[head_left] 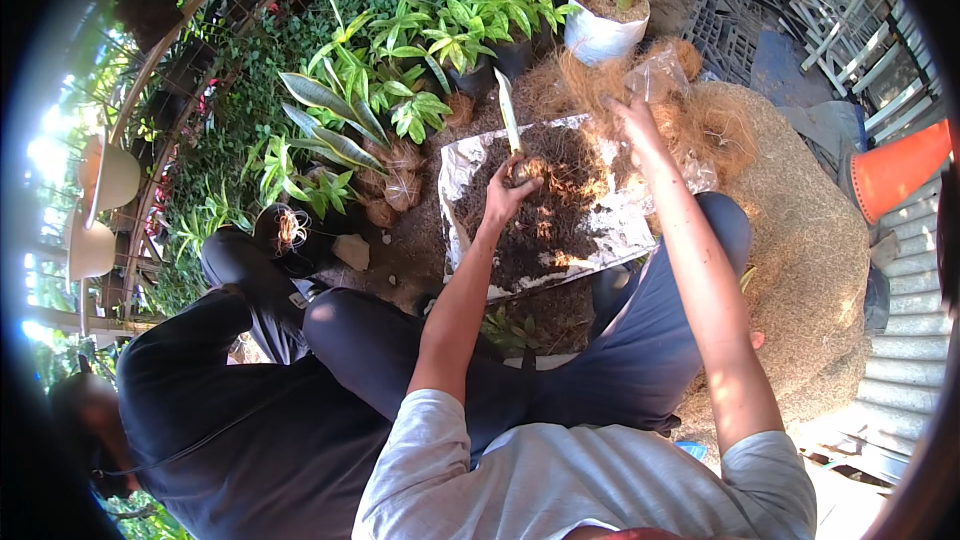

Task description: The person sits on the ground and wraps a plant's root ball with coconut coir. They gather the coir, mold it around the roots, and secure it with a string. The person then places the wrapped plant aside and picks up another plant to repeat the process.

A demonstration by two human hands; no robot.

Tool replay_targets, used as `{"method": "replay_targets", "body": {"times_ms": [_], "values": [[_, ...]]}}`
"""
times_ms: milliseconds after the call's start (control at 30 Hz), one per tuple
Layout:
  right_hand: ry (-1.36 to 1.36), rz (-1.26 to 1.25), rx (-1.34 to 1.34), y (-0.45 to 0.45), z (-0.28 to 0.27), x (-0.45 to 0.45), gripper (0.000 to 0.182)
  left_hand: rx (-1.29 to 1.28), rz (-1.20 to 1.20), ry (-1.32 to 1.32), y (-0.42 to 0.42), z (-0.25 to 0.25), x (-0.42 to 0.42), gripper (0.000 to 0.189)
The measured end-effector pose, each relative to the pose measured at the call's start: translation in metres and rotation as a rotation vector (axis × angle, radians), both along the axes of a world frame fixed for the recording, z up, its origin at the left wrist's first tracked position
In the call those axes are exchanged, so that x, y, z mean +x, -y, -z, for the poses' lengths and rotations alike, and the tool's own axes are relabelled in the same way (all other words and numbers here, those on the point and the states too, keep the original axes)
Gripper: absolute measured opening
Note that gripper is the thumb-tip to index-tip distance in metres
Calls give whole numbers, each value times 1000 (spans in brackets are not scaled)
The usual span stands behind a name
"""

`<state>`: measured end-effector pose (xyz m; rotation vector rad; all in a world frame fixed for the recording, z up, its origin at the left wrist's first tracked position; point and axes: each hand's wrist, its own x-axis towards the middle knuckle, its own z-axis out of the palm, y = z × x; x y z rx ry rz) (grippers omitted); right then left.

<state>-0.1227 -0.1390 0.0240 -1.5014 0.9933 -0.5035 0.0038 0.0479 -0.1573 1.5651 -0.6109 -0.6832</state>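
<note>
My left hand (pixel 510 195) holds the root ball (pixel 531 171) of a snake plant cutting, over a white plastic sheet (pixel 459 165) covered with dark soil (pixel 517 229). A single pale-edged leaf (pixel 507 109) rises upright from that ball. At the sheet's far right corner, my right hand (pixel 634 124) has its fingers in loose brown coconut fibre (pixel 589 86) and grips a tuft; the fingertips are partly hidden. Clear plastic bags (pixel 658 75) lie among the fibre just beyond this hand.
Variegated snake plants (pixel 330 109) and fibre-wrapped root balls (pixel 401 187) stand to the left. Behind is a white grow bag (pixel 606 30) with thick stems. A large heap (pixel 802 240) and an orange cone-like container (pixel 900 169) lie right. A person in dark clothes (pixel 247 435) sits close at left.
</note>
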Motion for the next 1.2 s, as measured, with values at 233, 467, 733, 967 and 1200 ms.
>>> {"method": "replay_targets", "body": {"times_ms": [233, 467, 733, 967, 1200], "values": [[-8, -23, 250, -27, 36, 10, 60, -152, -141, 188, 25, -89, 7, 64], [150, 132, 518, -27, 90, 20, 37, -549, -146, -173, 33, -153, -8, 57], [449, 61, 822, -63, 59, 35, 26, -462, -149, -9, 27, -152, -16, 58], [806, -137, 875, -57, 38, 26, 49, -272, -170, 536, 35, -153, -26, 63], [939, -78, 921, -51, 21, 17, 53, -165, -188, 594, 33, -159, -25, 66]]}}
